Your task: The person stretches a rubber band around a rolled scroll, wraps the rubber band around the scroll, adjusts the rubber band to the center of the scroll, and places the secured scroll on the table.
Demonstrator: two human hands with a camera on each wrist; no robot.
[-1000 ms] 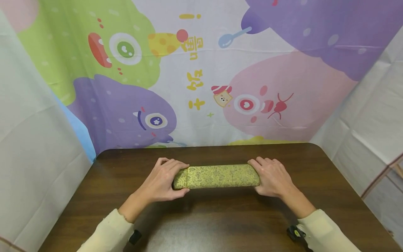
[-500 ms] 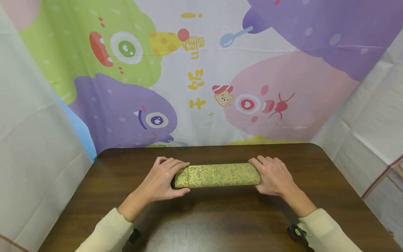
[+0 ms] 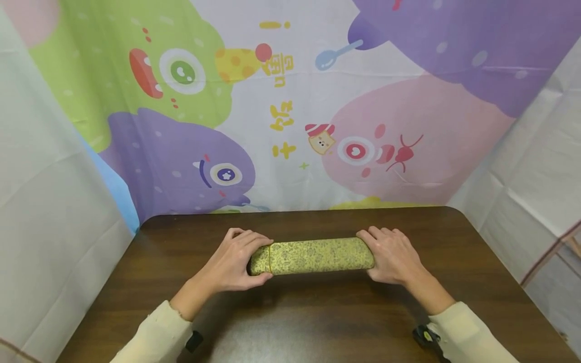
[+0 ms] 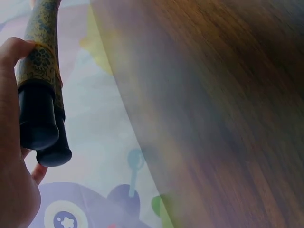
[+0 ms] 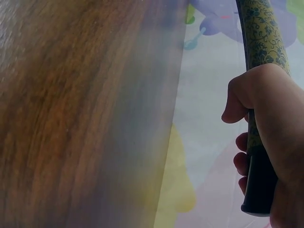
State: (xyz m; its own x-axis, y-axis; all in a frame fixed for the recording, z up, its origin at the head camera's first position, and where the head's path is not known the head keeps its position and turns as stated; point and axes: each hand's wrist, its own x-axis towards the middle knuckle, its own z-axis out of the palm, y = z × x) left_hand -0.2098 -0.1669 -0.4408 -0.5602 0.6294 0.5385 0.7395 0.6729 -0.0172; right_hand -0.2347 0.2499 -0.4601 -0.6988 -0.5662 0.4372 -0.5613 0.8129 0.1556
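Note:
A rolled-up scroll [image 3: 317, 256], covered in yellow-green floral brocade, is held level across my front above the dark table. My left hand [image 3: 233, 259] grips its left end, with the thumb along the near edge and the fingers over the far edge. A thin yellow cord [image 3: 270, 258] circles the brocade by that thumb. Two black roller knobs [image 4: 38, 118] stick out side by side at this end in the left wrist view. My right hand [image 3: 394, 254] wraps round the other end, where a black knob [image 5: 260, 185] shows below the fingers in the right wrist view.
Beneath the hands lies a brown wood-grain table [image 3: 290, 312] with rounded far corners. Behind it hangs a cloth backdrop [image 3: 290, 191] printed with cartoon creatures. Pale cloth walls [image 3: 59, 166] close off both sides.
The scroll has dipped very slightly in the head view. Both hands keep the same hold at its two ends.

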